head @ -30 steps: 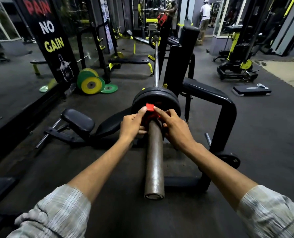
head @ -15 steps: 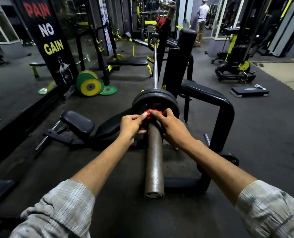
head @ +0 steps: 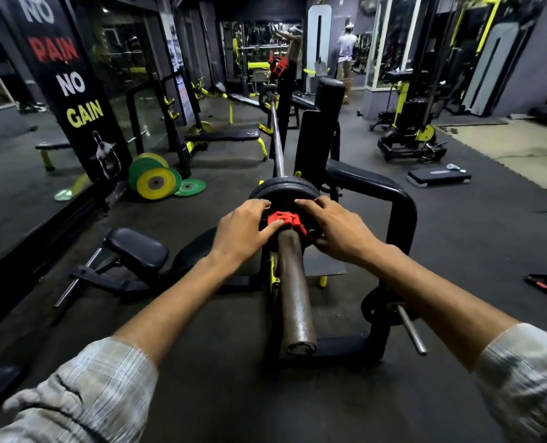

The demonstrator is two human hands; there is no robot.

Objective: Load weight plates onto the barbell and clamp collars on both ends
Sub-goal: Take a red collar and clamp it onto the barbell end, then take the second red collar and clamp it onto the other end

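Observation:
The barbell (head: 294, 292) runs straight away from me, its rusty sleeve end near me. Black weight plates (head: 283, 190) sit on the sleeve, and a red collar (head: 285, 219) sits on the sleeve right against them. My left hand (head: 241, 230) grips the collar from the left, thumb on its front face and fingers on the plate. From the right, my right hand (head: 337, 231) presses on the collar and plate with fingers spread. At the bar's far end another red collar (head: 278, 66) and a plate (head: 265, 99) show.
A black bench frame (head: 390, 199) curves to the right of the plates. A padded seat (head: 136, 251) lies low on the left. Green and yellow plates (head: 155, 180) lean by a banner. A small plate on a peg (head: 377, 306), a step platform (head: 438, 177) and people far back.
Both hands have pushed the red collar forward against the plates, and their fingers have spread onto the plate face. The camera has tilted up slightly.

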